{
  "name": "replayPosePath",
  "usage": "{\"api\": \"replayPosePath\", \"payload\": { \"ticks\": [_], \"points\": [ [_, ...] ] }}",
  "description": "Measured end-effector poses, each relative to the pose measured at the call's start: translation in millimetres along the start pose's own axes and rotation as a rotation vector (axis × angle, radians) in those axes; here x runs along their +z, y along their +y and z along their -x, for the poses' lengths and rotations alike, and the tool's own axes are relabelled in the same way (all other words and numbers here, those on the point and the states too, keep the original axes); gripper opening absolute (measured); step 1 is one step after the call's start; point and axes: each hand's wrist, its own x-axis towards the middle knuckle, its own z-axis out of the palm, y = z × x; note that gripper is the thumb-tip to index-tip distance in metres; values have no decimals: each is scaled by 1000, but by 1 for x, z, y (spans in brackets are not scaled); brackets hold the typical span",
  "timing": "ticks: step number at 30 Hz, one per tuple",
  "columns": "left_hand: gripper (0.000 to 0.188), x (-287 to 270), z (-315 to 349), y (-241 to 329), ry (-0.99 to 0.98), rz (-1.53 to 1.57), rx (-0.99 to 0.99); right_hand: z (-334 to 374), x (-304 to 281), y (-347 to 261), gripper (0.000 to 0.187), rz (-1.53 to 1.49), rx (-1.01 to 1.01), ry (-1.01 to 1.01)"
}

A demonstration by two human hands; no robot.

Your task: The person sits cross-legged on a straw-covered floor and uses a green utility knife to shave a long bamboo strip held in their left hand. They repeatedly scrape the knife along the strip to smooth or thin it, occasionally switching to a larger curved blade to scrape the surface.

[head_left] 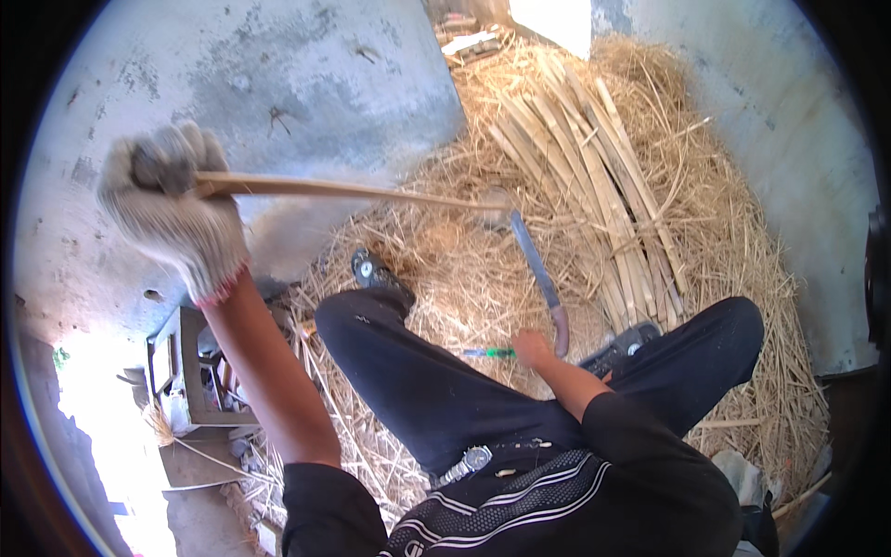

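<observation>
My left hand (pixel 176 200), in a whitish knitted glove with a pink cuff, is raised at the left. Its fingers are closed round one end of a long bamboo strip (pixel 325 188), which reaches right across the straw. My bare right hand (pixel 532 348) is low between my knees, closed on a thin green-and-blue tool (pixel 492 353) that points left; its exact kind is unclear. Just right of that hand is a long-bladed knife (pixel 534 260). Its dark blade slants up toward the strip's far end, and its brown handle (pixel 560 325) curves down beside my wrist.
Many split bamboo strips (pixel 594 176) lie piled on the straw (pixel 724 241) at the far right. My shoes (pixel 376 271) rest on the straw. A silver watch (pixel 467 464) lies at my lap. Grey walls (pixel 316 84) flank me, and a wooden frame (pixel 190 367) stands left.
</observation>
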Motion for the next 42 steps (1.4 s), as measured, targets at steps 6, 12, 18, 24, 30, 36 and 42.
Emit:
{"api": "replayPosePath", "payload": {
  "ticks": [6, 12, 18, 24, 30, 36, 42],
  "points": [
    [34, 9, 37, 14, -169, 99, 17, -6, -84, 10, 29, -296, 297, -424],
    [36, 31, 95, 41, 415, -236, 123, 49, -308, 22, 38, -490, 448, 127],
    [42, 36, 139, 55, 521, -804, 243, 174, -391, -101, 27, -881, -146, 575],
    [29, 25, 159, 54, 445, -1433, 406, 210, -369, -164, 22, -917, -300, 715],
    [29, -6, 181, 53, 530, -665, 94, 207, -364, -174, 20, -705, -243, 717],
    [38, 53, 167, 61, 358, -790, 205, 173, -337, -147, 23, -597, 113, 584],
    [44, 57, 163, 51, 487, -475, 206, 198, -353, -146, 22, -744, -254, 683]
  ]
}}
